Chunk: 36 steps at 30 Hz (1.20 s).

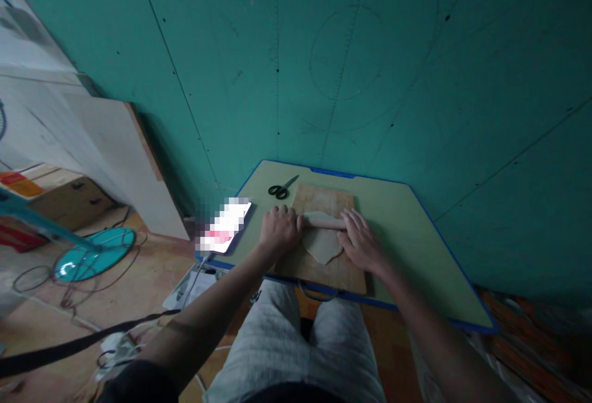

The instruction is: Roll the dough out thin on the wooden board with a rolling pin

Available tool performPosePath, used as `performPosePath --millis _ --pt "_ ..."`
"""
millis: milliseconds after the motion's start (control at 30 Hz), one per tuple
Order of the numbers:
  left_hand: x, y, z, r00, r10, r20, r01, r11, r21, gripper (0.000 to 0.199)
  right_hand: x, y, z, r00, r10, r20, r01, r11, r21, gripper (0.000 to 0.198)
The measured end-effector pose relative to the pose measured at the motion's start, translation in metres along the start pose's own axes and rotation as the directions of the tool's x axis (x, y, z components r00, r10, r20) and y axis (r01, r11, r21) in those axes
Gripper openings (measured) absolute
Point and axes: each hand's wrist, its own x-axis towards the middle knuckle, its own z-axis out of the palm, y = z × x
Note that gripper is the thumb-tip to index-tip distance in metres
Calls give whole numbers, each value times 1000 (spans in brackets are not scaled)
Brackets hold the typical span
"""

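Note:
A flat, roughly oval sheet of dough (322,249) lies on a wooden board (340,281). Across the dough rests a pale rolling pin (324,223), set nearly level from left to right. My left hand (280,229) is closed over the pin's left end, knuckles up. On the other end, my right hand (361,241) curls its fingers over the pin, with the thumb pointing inward near the dough's right edge. Both ends of the pin are hidden under my hands.
The board sits on a small pale table (416,255) with a blue edge, against a green wall. Black-handled scissors (279,192) lie behind the board. A lit, cabled device (234,227) is at the left edge. A turquoise stand base (95,255) and loose cables occupy the floor.

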Motion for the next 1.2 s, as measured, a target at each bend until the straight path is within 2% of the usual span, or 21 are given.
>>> performPosePath --millis 400,733,900,1033,1100,1200 --pt "-24 0 -2 994 91 -63 -90 996 17 42 -18 -10 -8 1000 10 17 -11 998 61 58" --pt "-36 2 -6 994 108 -32 -107 994 21 44 -23 -12 -17 998 -10 65 10 1000 2 57" --pt "-27 3 -17 991 133 -18 -132 990 49 49 -22 -9 -20 993 -24 118 25 1000 -8 58" --pt "-11 4 -23 970 234 68 -239 968 82 50 -20 -6 -21 991 -28 131 27 1000 8 57" --pt "-1 3 -23 948 294 120 -304 950 74 46 -18 -5 -23 988 -24 152 23 1000 9 56" --pt "17 0 -19 918 371 141 -379 924 39 33 -15 -6 -28 983 -21 184 19 1000 13 56"
